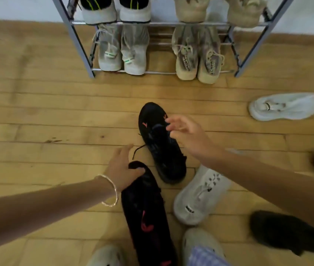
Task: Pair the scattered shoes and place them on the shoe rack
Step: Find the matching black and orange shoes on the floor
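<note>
Head view: pairing the black shoes, mid-floor. Left hand (122, 167) grips the far end of the near black shoe (146, 217). Right hand (187, 133) hovers over the far black shoe (160, 146), fingers loosely spread, holding nothing. Likely next: grasp it, then carry both to the shoe rack (75, 39), far.

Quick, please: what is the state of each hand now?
Left hand: grips the near black shoe.
Right hand: open, over the far black shoe.
</note>
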Tool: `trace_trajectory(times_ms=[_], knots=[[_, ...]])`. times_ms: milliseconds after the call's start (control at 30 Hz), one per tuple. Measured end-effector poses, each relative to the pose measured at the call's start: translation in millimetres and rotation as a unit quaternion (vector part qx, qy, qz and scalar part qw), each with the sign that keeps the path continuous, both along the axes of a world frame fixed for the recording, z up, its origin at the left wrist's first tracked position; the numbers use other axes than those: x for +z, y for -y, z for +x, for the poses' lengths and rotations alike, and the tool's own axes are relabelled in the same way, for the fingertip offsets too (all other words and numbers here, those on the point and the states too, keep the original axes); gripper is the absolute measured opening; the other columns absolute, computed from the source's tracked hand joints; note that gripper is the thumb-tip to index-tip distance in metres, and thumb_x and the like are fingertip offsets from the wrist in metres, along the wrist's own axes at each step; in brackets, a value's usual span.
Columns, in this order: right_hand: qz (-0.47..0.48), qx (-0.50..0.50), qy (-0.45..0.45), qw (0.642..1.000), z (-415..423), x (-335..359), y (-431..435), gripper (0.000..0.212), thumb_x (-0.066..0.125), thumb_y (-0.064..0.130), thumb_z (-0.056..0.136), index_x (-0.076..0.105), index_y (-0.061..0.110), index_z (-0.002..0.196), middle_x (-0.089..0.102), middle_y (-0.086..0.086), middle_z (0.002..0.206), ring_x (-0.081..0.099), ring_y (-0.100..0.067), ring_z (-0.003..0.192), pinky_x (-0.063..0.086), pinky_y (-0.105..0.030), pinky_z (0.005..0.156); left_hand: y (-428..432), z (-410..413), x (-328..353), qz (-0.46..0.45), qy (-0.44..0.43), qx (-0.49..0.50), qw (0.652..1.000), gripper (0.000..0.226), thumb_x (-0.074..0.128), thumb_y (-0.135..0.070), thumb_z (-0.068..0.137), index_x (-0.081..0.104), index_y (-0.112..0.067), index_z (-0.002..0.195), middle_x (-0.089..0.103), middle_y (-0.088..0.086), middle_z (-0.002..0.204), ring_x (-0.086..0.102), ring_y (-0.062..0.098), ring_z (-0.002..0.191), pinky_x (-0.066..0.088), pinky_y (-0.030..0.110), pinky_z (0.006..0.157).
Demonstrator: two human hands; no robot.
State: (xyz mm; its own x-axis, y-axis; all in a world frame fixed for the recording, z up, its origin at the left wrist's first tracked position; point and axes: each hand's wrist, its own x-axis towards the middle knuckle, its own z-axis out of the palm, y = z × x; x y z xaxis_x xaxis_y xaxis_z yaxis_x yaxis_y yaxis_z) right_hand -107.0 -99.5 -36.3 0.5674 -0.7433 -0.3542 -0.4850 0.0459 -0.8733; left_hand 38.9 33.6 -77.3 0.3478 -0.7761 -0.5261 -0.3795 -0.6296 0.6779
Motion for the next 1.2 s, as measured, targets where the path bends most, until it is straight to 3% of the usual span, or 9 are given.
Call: trace_trajectory(times_ms=[167, 400, 500, 600, 767, 833, 900, 1000, 1200], knots=[[0.124, 0.065, -0.076, 0.987, -37.3, -50.9, -66.8, 0.027, 0.049, 0.003, 0.091, 0.053, 0.02, 0.111, 0.054, -0.001, 0.097, 0.049, -0.008, 0.077, 0.041, -0.017, 0.071, -78.4, -29.5, -32.8, 0.073, -0.015, 0.042, 0.996, 0.064, 0.072, -0.006, 0.073, 0.04, -0.015, 0.128, 0.037, 0.0, 0.112, 0.045, 0.02, 0.114, 0.043, 0.031, 0.095], [0.333, 0.101, -0.155, 0.925, -29.0, -65.0, -103.6, 0.051, 0.059, 0.014, 0.081, 0.048, 0.014, 0.131, 0.06, -0.001, 0.12, 0.057, -0.015, 0.11, 0.049, -0.029, 0.095, -48.9, -17.5, -39.0, 0.139, -0.105, 0.308, 0.935, 0.053, 0.063, 0.001, 0.078, 0.042, -0.009, 0.126, 0.047, 0.012, 0.114, 0.05, 0.023, 0.086, 0.048, 0.035, 0.066], [0.351, 0.059, -0.17, 0.919, -19.5, -68.1, -110.9, 0.057, 0.063, 0.016, 0.078, 0.042, 0.015, 0.132, 0.055, -0.002, 0.12, 0.055, -0.017, 0.109, 0.05, -0.026, 0.087, -52.9, -22.0, -40.6, 0.193, -0.176, 0.357, 0.897, 0.051, 0.06, -0.001, 0.081, 0.039, -0.011, 0.125, 0.051, 0.013, 0.113, 0.054, 0.028, 0.097, 0.048, 0.035, 0.061], [0.413, -0.004, -0.154, 0.898, -20.6, -66.5, -110.5, 0.053, 0.061, 0.013, 0.082, 0.043, 0.015, 0.132, 0.055, -0.007, 0.125, 0.056, -0.018, 0.105, 0.054, -0.029, 0.083, -66.5, -27.4, -42.3, 0.23, -0.195, 0.358, 0.883, 0.046, 0.059, 0.007, 0.08, 0.044, 0.007, 0.124, 0.051, 0.017, 0.084, 0.052, 0.025, 0.07, 0.048, 0.029, 0.043], [0.429, 0.001, -0.129, 0.894, -24.7, -58.7, -105.2, 0.049, 0.059, 0.008, 0.086, 0.045, 0.017, 0.132, 0.053, -0.001, 0.116, 0.05, -0.005, 0.084, 0.039, -0.014, 0.054, -76.7, -43.3, -20.4, 0.238, -0.291, 0.358, 0.855, 0.006, 0.054, 0.017, 0.081, 0.057, 0.016, 0.076, 0.059, 0.015, 0.038, 0.059, 0.03, 0.038, 0.039, 0.019, 0.023], [0.433, 0.003, -0.113, 0.894, -24.0, -56.6, -103.7, 0.05, 0.059, 0.006, 0.086, 0.047, 0.019, 0.133, 0.056, 0.0, 0.12, 0.052, -0.007, 0.09, 0.041, -0.015, 0.057, -78.6, -39.8, -21.6, 0.217, -0.308, 0.349, 0.858, 0.008, 0.06, 0.019, 0.076, 0.06, 0.016, 0.083, 0.062, 0.014, 0.043, 0.061, 0.026, 0.039, 0.044, 0.021, 0.029], [0.435, -0.006, -0.085, 0.896, -20.5, -53.8, -99.7, 0.049, 0.059, 0.006, 0.085, 0.05, 0.024, 0.13, 0.058, 0.004, 0.118, 0.054, -0.006, 0.094, 0.045, -0.019, 0.063, -81.0, -31.3, -27.2, 0.198, -0.305, 0.327, 0.872, 0.037, 0.069, 0.013, 0.066, 0.063, 0.009, 0.102, 0.069, 0.014, 0.065, 0.063, 0.027, 0.064, 0.05, 0.025, 0.048], [0.428, -0.003, -0.032, 0.903, -12.6, -48.6, -85.6, 0.043, 0.058, 0.005, 0.086, 0.054, 0.034, 0.118, 0.058, 0.006, 0.12, 0.053, -0.01, 0.108, 0.047, -0.03, 0.081, -77.3, -16.4, -27.6, 0.154, -0.319, 0.333, 0.874, 0.033, 0.06, 0.004, 0.081, 0.061, -0.006, 0.112, 0.067, 0.011, 0.096, 0.058, 0.026, 0.09, 0.045, 0.036, 0.079], [0.397, -0.013, 0.024, 0.918, 10.3, -38.9, -50.2, 0.056, 0.054, 0.002, 0.088, 0.047, 0.031, 0.136, 0.05, 0.003, 0.139, 0.042, -0.018, 0.13, 0.028, -0.047, 0.111, -46.7, 17.0, -14.6, 0.034, -0.318, 0.276, 0.907, 0.026, 0.058, -0.002, 0.085, 0.062, -0.014, 0.108, 0.068, 0.01, 0.098, 0.063, 0.022, 0.077, 0.055, 0.023, 0.052]])
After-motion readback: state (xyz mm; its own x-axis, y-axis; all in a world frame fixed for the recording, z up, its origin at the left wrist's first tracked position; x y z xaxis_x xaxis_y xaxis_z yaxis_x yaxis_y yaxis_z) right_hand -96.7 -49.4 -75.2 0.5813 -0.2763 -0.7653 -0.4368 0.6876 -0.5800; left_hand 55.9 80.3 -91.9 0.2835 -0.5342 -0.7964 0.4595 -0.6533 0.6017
